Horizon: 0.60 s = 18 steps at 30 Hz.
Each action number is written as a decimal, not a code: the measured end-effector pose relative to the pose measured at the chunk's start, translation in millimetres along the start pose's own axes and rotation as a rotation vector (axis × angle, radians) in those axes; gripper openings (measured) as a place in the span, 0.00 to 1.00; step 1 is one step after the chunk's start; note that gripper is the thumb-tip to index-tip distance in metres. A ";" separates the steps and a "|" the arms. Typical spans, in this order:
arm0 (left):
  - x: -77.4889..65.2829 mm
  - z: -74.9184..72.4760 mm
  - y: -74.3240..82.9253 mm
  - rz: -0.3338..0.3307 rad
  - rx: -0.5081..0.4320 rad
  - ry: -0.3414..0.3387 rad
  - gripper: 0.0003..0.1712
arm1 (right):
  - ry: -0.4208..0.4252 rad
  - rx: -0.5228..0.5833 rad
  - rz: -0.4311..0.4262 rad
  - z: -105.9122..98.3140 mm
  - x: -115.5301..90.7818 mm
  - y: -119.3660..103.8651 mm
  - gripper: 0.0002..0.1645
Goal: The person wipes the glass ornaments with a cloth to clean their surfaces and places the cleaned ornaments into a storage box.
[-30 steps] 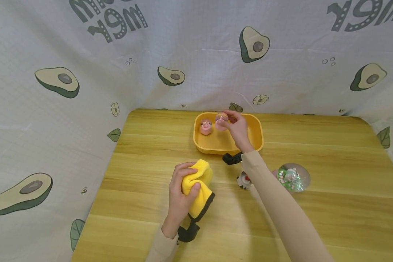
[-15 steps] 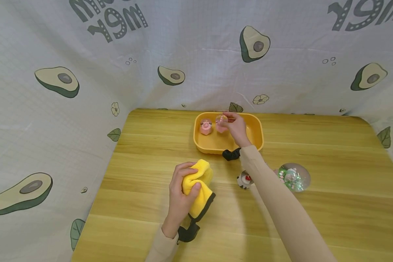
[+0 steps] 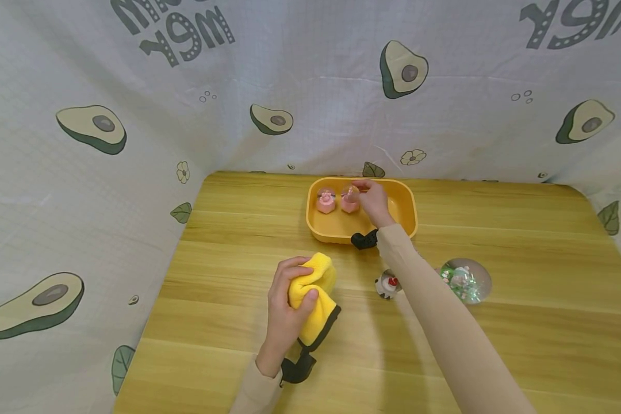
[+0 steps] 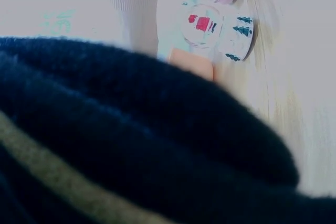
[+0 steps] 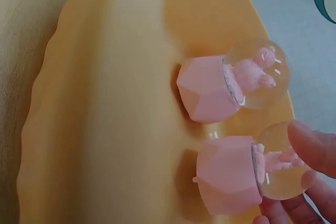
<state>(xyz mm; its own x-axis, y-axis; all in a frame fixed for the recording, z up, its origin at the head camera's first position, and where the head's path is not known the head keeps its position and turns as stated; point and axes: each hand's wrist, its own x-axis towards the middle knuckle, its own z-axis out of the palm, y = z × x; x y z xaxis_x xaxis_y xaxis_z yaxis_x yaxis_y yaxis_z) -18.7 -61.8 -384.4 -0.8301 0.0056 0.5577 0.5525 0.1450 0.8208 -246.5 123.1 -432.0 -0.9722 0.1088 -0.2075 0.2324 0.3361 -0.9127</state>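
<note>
My left hand (image 3: 284,307) grips a bunched yellow cloth (image 3: 321,269) with a black border above the table. At the yellow tray (image 3: 336,237), my right hand (image 3: 374,204) holds the clear dome of a small snow globe (image 5: 231,174) between thumb and fingers. This globe has a faceted pink base and a pink figure inside; it is upright on or just above the tray floor. A matching pink snow globe (image 5: 207,90) stands beside it in the tray, to its left in the head view. In the left wrist view the cloth's dark edge (image 4: 157,114) hides the left fingers.
A small white snow globe (image 3: 387,286) with something red inside stands near the right forearm. Right of that forearm is a larger snow globe (image 3: 464,282), partly covered by the sleeve. A patterned curtain (image 3: 321,86) hangs behind the wooden table (image 3: 227,230).
My right hand has lowered the pink snow globe into the tray, bringing it level beside the other one. My left hand and the cloth have stayed in place.
</note>
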 end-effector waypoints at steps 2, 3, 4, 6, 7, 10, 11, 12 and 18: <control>-0.4 0.1 -0.1 -0.002 0.001 -0.001 0.14 | 0.000 -0.010 0.008 0.4 0.3 -0.6 0.24; -0.6 0.2 -0.2 -0.003 0.001 -0.001 0.14 | 0.001 -0.017 0.009 0.6 0.5 -0.7 0.24; -0.8 0.2 -0.2 -0.005 0.000 -0.001 0.14 | 0.001 -0.021 0.009 0.8 0.6 -0.9 0.24; -0.9 0.2 -0.3 -0.004 -0.003 0.000 0.14 | 0.003 -0.032 0.003 1.3 0.9 -1.3 0.25; -1.0 0.2 -0.3 -0.003 -0.004 0.001 0.14 | 0.004 -0.034 0.002 1.6 1.3 -1.2 0.25; -0.8 0.1 0.0 -0.005 -0.008 0.002 0.14 | 0.008 -0.036 0.004 2.8 2.6 -0.8 0.24; -0.8 0.1 0.0 -0.002 -0.009 0.002 0.14 | 0.009 -0.037 0.006 3.1 2.9 -0.7 0.24; -0.8 0.0 0.0 -0.002 -0.008 0.002 0.14 | 0.010 -0.040 0.008 3.2 3.0 -0.6 0.24; -1.1 -0.4 -0.9 -0.004 -0.002 -0.002 0.14 | 0.015 -0.055 0.011 3.9 1.7 -2.7 0.25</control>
<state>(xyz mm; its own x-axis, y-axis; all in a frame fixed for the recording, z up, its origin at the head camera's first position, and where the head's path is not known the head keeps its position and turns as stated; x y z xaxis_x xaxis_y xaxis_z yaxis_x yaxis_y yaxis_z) -18.2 -62.3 -385.7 -0.8325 0.0075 0.5540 0.5492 0.1429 0.8234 -248.9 118.8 -431.2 -0.9690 0.1265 -0.2120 0.2450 0.3855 -0.8896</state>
